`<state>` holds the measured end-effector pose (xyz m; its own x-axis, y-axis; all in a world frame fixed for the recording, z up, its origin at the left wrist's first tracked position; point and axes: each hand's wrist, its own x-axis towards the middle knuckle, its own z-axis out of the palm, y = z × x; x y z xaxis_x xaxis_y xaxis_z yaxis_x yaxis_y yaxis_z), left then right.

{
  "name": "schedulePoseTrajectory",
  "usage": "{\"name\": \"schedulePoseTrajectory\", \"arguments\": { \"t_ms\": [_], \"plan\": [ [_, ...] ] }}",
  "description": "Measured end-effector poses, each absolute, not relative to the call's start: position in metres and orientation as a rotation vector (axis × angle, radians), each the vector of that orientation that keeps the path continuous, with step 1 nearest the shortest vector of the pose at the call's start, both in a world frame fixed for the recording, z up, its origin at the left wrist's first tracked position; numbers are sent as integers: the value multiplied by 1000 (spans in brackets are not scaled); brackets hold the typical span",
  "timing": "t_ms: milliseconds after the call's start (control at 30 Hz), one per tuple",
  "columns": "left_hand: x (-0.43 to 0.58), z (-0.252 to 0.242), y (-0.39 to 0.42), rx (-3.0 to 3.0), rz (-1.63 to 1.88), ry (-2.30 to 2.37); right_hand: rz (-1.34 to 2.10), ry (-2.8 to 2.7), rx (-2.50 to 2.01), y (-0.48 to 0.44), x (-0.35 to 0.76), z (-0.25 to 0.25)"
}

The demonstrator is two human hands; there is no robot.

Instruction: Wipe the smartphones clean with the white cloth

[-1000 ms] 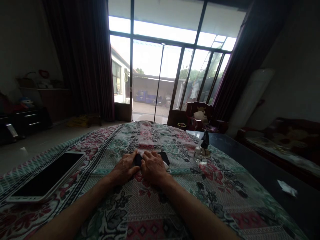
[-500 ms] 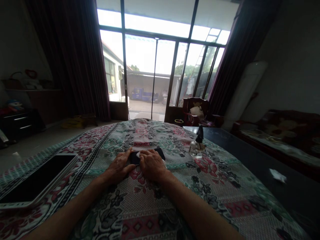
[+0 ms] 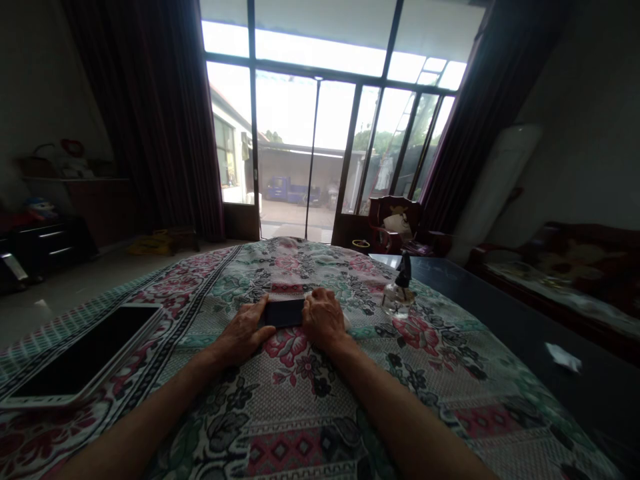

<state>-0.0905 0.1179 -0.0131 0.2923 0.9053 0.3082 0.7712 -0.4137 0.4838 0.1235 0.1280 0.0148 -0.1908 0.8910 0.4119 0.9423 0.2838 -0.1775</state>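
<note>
A dark smartphone (image 3: pixel 285 313) lies face up on the floral tablecloth (image 3: pixel 295 400). My left hand (image 3: pixel 244 332) grips its left end between thumb and fingers. Over the phone's right end, my right hand (image 3: pixel 324 319) is closed on a white wipe (image 3: pixel 347 323). Only a small edge of the wipe shows beside that hand, so I cannot tell whether it is tissue or cloth. To the right stands a clear spray bottle (image 3: pixel 399 297) with a black trigger head.
A large white-framed tablet-like device (image 3: pixel 87 357) with a black screen lies at the left. Beyond the cloth at the right is a dark glossy tabletop (image 3: pixel 505 320) bearing a crumpled white tissue (image 3: pixel 564 357). A wooden chair (image 3: pixel 395 220) stands by the glass doors.
My right hand has slid rightward across the phone with the wipe, uncovering the middle of the screen. My left hand keeps its hold on the left end. The view has shifted slightly.
</note>
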Motion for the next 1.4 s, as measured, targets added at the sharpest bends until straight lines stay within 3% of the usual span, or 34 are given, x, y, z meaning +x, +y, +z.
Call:
{"name": "schedulePoseTrajectory", "arguments": {
  "t_ms": [467,967,1400],
  "plan": [
    [-96,-21,126,2337,886,1452,-15,-2492,-1019,89,71,19],
    [-94,-17,123,2216,954,1514,-199,-2124,-1744,130,132,20],
    [-90,-11,121,2237,850,1571,-87,-2406,-1264,104,82,14]
  ]
}}
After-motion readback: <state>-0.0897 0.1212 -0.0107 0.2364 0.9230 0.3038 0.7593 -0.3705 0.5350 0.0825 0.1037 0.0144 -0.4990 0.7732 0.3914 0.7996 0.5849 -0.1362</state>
